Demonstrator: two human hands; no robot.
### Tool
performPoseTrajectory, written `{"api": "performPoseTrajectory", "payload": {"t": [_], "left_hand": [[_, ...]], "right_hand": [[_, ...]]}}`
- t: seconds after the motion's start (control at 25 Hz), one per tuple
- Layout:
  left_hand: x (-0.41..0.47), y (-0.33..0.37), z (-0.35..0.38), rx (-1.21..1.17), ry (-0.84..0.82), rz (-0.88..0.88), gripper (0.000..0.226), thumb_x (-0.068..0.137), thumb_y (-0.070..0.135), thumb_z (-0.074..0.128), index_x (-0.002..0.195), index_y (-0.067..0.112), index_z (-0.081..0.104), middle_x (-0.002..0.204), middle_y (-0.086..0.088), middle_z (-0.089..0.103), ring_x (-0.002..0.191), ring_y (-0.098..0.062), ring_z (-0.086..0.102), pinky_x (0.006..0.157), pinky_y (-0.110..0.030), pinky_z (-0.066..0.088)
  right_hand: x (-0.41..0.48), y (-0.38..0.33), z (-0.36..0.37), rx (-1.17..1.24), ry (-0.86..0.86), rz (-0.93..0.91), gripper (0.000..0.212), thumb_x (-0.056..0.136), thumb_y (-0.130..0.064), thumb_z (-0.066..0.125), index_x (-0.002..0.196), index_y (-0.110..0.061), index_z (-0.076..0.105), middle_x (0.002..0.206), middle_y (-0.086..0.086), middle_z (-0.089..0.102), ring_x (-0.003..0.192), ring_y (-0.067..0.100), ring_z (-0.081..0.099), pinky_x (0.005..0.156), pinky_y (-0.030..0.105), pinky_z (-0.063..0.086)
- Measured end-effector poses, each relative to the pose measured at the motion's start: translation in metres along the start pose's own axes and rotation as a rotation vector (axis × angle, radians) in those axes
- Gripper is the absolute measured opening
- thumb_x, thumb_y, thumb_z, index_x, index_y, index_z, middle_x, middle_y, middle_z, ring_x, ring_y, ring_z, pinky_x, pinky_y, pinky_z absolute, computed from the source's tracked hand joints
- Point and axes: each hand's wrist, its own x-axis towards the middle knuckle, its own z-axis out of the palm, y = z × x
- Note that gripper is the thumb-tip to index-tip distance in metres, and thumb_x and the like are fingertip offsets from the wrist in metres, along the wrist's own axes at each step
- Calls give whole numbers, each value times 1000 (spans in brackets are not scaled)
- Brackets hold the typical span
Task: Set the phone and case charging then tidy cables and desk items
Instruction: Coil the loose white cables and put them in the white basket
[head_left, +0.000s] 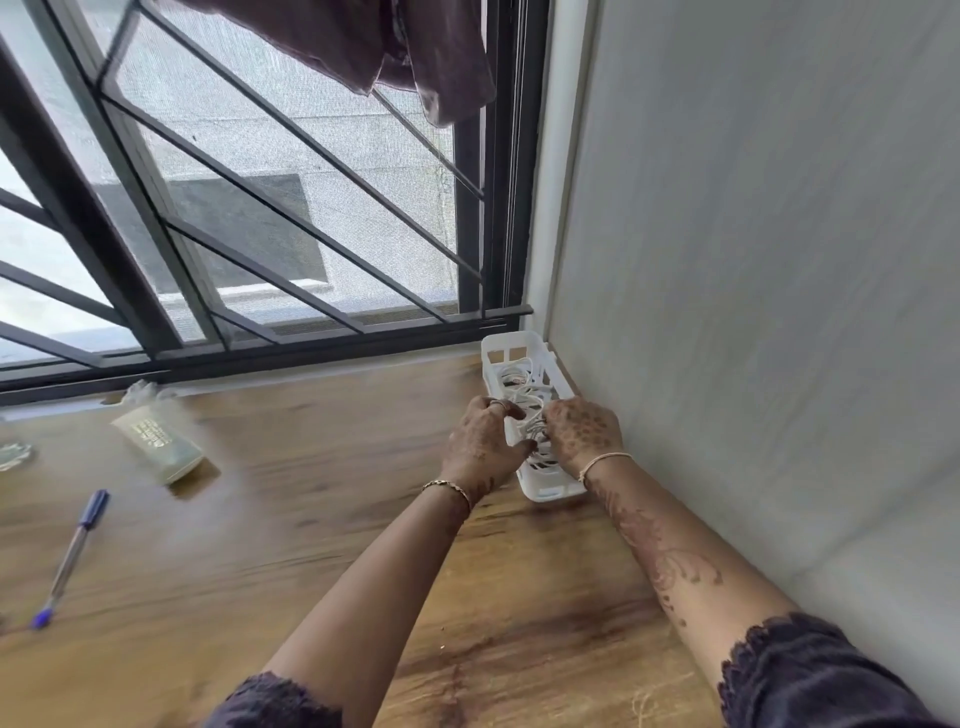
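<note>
A narrow white plastic basket (511, 345) stands in the far right corner of the wooden desk (311, 519), against the wall. Coiled white cables (524, 397) lie inside it. My left hand (483, 441) grips the basket's left side, thumb and fingers curled over the rim and touching the cable coil. My right hand (584, 431) rests over the basket's right side, its fingers closed on the white cable in the middle. No phone or case is in view.
A pale tube (158, 441) lies at the desk's left back, and a blue-capped pen (70, 558) lies nearer the left front. A glass item (13, 454) shows at the left edge. A barred window runs along the back, a grey wall along the right.
</note>
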Motion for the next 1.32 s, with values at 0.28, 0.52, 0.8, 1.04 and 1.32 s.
{"api": "performPoseTrajectory", "payload": {"t": [0.28, 0.52, 0.8, 1.04, 1.32], "left_hand": [[-10, 4, -1, -1, 49, 25, 22, 81, 38, 68, 99, 24, 68, 117, -2, 52, 99, -24, 61, 90, -42, 51], [-11, 9, -2, 101, 18, -21, 28, 89, 40, 56, 109, 26, 70, 122, -2, 48, 110, -24, 56, 93, -40, 48], [-8, 17, -3, 45, 68, -95, 18, 82, 29, 63, 98, 28, 70, 118, 0, 51, 106, -24, 59, 88, -36, 51], [-2, 10, 4, 36, 9, -110, 26, 87, 36, 57, 107, 25, 69, 121, -1, 51, 111, -23, 57, 91, -32, 47], [-9, 1, 5, -120, 50, -71, 26, 84, 29, 62, 108, 23, 55, 115, 2, 61, 108, -17, 58, 93, -31, 47]], "right_hand": [[-14, -7, -2, 91, -61, -10, 35, 93, -6, 44, 128, -10, 49, 124, 11, 56, 115, 29, 55, 90, 38, 48], [-10, 2, 8, 216, -305, -30, 63, 95, -23, 34, 151, -19, 8, 150, 10, 29, 135, 31, 36, 110, 44, 33], [-11, 8, 21, 340, -259, -82, 55, 96, -46, 16, 149, -29, 21, 151, 1, 29, 139, 23, 31, 114, 42, 27], [-11, 6, 23, 337, -182, -145, 42, 101, -30, 25, 139, -21, 41, 148, -1, 39, 136, 20, 38, 113, 34, 30], [-8, 1, 28, 341, -76, -133, 30, 99, -22, 39, 120, -25, 61, 130, -5, 57, 118, 21, 55, 97, 33, 44]]}}
